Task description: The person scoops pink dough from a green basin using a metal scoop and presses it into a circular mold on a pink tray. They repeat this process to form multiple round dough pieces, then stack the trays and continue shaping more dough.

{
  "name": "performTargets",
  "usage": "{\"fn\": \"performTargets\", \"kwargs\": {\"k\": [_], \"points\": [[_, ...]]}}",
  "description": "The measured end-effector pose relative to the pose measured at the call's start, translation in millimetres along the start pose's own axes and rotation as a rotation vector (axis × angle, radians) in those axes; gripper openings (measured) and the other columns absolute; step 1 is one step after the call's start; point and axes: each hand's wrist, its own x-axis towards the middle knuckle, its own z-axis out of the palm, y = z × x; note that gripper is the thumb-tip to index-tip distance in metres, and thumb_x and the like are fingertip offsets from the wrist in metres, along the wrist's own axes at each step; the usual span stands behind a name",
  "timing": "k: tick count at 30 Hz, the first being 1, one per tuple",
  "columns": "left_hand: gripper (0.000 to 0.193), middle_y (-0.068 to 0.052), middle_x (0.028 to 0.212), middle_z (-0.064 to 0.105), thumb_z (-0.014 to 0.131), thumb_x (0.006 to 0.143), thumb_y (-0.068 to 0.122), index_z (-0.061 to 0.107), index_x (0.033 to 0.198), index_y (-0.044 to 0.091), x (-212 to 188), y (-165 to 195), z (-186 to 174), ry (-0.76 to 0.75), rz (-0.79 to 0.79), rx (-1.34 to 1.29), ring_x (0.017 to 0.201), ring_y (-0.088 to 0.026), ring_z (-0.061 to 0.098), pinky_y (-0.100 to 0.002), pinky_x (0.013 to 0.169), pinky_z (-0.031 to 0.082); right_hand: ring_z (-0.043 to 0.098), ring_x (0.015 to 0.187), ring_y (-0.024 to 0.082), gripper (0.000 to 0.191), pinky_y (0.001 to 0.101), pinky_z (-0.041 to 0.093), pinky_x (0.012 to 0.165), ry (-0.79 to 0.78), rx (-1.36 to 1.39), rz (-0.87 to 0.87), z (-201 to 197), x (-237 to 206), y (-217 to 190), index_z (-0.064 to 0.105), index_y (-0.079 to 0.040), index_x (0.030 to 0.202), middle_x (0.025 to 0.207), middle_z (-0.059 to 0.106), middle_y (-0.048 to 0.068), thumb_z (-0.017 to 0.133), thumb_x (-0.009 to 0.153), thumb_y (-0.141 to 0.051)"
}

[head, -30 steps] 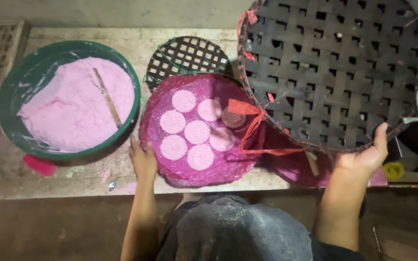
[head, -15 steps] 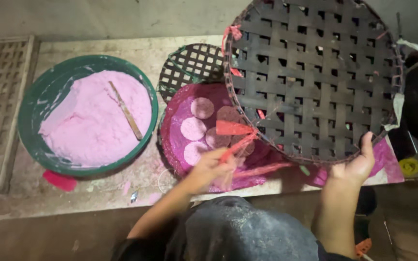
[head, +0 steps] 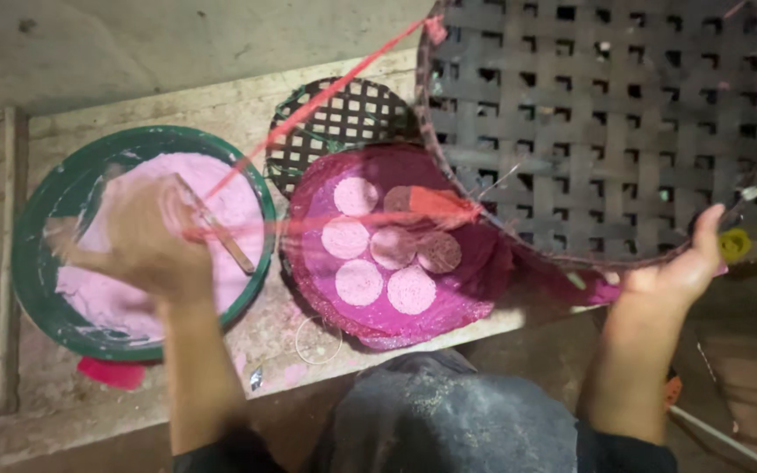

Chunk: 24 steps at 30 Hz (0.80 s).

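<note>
Woven tray (head: 606, 131), dark stiff lattice, fills the upper right, tipped up with my right hand (head: 672, 276) curled under its rim. My left hand (head: 146, 241), blurred over the green bowl (head: 32, 263) of pink batter, pulls a red string (head: 326, 92) taut; its grip I cannot tell. Pink discs (head: 359, 282) sit on magenta cloth at centre.

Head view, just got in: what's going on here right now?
A person's right hand holds up the edge of a large dark woven tray. The left hand, blurred in motion, is over a green basin of pink batter and seems to pull a red string that runs to the tray's rim. Between them a pink cloth-covered round tray carries several pale pink discs, with a smaller lattice tray behind.
</note>
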Motion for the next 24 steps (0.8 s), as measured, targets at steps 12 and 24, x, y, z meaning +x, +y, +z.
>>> {"fn": "performTargets", "kwargs": {"k": [12,24], "points": [[0.066,-0.014,0.134,0.066,0.085,0.079,0.019,0.058,0.137,0.006,8.8,145.9,56.1,-0.941,0.067,-1.165,0.124,-0.024,0.063,-0.037,0.105,0.049,0.046,0.146,0.054,0.071,0.0705,0.038,0.116,0.038,0.286,-0.121,-31.1,88.2,-105.1,0.041,0.009,0.158,0.160,0.044,0.033,0.039,0.104,-0.038],[0.102,-0.024,0.133,0.051,0.102,0.063,0.028,0.043,0.142,0.002,36.4,496.9,329.3,-0.508,-0.473,-0.955,0.120,-0.038,0.054,-0.045,0.099,0.049,0.044,0.157,0.032,0.072,0.0513,0.034,0.133,-0.165,-0.468,-0.259,-150.3,225.4,-209.0,0.038,-0.006,0.157,0.166,0.042,0.011,0.059,0.106,-0.053]]}}
